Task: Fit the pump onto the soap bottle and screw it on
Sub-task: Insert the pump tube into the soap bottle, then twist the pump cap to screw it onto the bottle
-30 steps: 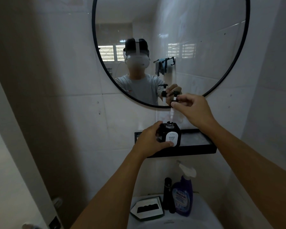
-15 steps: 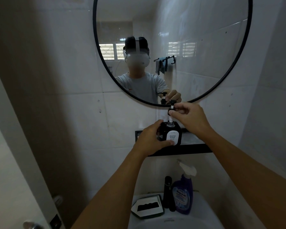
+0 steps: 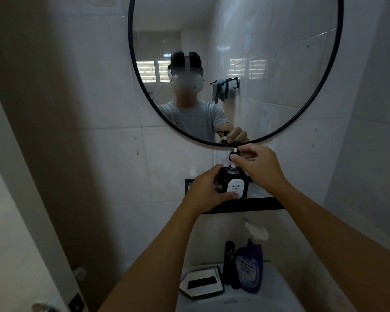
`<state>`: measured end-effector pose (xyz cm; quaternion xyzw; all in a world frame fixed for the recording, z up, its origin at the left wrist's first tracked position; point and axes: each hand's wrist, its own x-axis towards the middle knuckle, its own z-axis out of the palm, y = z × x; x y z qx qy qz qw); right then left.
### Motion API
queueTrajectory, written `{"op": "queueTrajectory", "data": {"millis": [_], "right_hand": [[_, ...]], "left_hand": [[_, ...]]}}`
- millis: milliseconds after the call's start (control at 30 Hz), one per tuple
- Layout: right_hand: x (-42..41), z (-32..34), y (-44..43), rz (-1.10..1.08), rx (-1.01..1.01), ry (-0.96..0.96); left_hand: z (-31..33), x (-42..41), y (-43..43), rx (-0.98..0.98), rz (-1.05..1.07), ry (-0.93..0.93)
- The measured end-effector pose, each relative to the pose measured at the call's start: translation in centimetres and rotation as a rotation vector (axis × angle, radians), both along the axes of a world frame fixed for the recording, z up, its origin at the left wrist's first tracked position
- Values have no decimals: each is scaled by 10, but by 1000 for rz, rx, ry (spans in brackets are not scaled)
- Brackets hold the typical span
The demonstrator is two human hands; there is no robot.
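Square black soap bottle (image 3: pixel 234 184) on the black wall shelf (image 3: pixel 263 202) is gripped by left hand (image 3: pixel 206 191), black pump (image 3: pixel 234 156) pinched above its neck by right hand (image 3: pixel 260 164); cross-threading is risked if tilted.

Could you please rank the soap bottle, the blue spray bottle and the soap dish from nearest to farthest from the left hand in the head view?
1. Soap bottle: in the left hand's grip, on the shelf.
2. Blue spray bottle: below, on the basin's back edge.
3. Soap dish: lowest, left of the spray bottle.
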<state>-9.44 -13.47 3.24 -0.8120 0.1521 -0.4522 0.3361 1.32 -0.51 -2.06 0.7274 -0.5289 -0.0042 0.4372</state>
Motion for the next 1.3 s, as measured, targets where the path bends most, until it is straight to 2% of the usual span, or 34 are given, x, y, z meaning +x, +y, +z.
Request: {"op": "queueTrajectory", "data": {"millis": [433, 833, 1133, 1300], "right_hand": [[4, -5, -2, 4, -6, -36], [4, -20, -8, 37, 5, 69], [-2, -43, -9, 152, 207, 74], [2, -50, -4, 128, 172, 16]], "left_hand": [[-3, 4, -3, -10, 11, -3], [-7, 7, -6, -52, -23, -30], [-7, 6, -5, -70, -22, -23], [-6, 5, -4, -78, -27, -24]]}}
